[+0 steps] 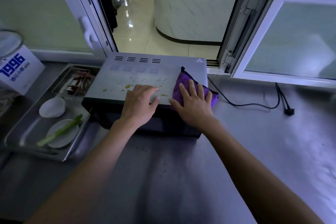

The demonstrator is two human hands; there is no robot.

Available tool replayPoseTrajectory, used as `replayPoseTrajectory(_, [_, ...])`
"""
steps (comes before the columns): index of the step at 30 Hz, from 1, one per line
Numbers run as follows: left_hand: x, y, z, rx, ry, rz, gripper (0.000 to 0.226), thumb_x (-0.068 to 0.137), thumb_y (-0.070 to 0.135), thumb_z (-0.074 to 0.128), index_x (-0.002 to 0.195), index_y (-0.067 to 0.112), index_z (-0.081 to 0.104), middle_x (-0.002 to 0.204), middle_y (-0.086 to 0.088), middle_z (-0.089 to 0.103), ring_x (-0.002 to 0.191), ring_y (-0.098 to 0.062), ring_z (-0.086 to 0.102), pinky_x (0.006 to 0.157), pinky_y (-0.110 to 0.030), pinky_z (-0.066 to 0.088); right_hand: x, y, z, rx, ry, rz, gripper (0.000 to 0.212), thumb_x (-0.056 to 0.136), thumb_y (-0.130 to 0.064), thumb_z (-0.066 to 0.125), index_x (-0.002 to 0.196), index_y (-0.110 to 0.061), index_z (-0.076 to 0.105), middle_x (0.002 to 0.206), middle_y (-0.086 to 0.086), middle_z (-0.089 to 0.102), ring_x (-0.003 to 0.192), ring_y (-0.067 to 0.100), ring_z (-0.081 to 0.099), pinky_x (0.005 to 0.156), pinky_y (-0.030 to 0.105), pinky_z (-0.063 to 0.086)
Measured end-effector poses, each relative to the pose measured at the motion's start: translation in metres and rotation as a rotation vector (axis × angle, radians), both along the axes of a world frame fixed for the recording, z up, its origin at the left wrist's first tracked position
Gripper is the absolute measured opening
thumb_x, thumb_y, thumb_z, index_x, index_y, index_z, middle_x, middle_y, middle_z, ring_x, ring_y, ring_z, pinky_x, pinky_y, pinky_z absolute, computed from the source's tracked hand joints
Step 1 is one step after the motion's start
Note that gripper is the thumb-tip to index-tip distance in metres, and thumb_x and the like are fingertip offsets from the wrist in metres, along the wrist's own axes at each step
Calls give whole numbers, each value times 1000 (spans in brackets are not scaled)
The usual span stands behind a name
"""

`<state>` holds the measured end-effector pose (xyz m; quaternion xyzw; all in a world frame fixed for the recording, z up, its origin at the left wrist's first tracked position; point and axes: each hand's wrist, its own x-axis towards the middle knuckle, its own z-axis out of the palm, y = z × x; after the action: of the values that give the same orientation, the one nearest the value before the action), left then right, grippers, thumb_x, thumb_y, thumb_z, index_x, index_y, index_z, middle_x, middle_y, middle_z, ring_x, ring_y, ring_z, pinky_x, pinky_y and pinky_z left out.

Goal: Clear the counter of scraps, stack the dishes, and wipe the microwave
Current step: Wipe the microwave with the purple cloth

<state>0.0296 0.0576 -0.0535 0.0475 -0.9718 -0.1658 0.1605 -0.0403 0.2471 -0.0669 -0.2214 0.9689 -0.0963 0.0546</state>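
Microwave (145, 76) stands at the counter's (181, 178) far edge, yellowish smears on its top. Right hand (193, 102), fingers spread flat, presses a purple cloth (185, 80) at the top's right near corner. Left hand (140, 102) lies flat just beside it (fingers together). Tray (72, 151) of dishes at left.

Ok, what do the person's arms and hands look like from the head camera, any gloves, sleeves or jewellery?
Both hands are bare: no gloves on the left hand or the right hand. No rings, watch or bracelet show on the fingers or wrists. The forearms are uncovered down to the bottom edge of the picture, so no sleeve is in view. The dim light hides finer detail.
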Motion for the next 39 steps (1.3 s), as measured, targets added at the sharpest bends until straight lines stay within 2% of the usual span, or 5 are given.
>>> replayPoseTrajectory(8, [12, -63, -4, -35, -27, -50, 33, 94, 33, 61, 122, 16, 66, 123, 2, 65, 120, -23, 53, 91, -48, 46, -9, -36, -7, -17, -6, -7, 67, 99, -62, 6, 158, -32, -3, 167, -5, -12, 152, 24, -16, 117, 57, -17])
replayPoseTrajectory(13, [23, -112, -7, -43, 25, -78, 31, 93, 30, 64, 120, 16, 67, 121, 2, 66, 118, -23, 55, 86, -47, 49, -8, -78, -4, -25, -24, -8, 67, 102, -56, 10, 159, -24, -6, 167, -6, -12, 153, 22, -15, 118, 57, -15])
replayPoseTrajectory(23, [52, -215, -19, -18, 66, -4, 28, 90, 22, 67, 115, 10, 69, 119, -7, 68, 112, -31, 60, 88, -50, 51, 10, -189, -9, -41, -29, 80, 69, 98, -59, 5, 159, -26, -4, 167, -6, -12, 153, 23, -16, 117, 60, -16])
replayPoseTrajectory(30, [71, -247, -22, -7, 37, 1, 19, 91, 24, 63, 106, 14, 70, 105, -1, 72, 100, -27, 64, 83, -46, 49, 32, -256, -11, -42, -19, 124, 69, 98, -59, 9, 159, -27, -1, 167, -5, -10, 153, 24, -15, 115, 60, -18])
replayPoseTrajectory(39, [88, -274, -23, 67, 46, -35, 25, 94, 19, 60, 115, 11, 70, 108, -6, 72, 99, -31, 65, 83, -48, 50, 47, -304, -10, -70, -23, 133, 66, 98, -56, 18, 158, -30, 8, 168, -7, -4, 153, 21, -10, 116, 59, -15])
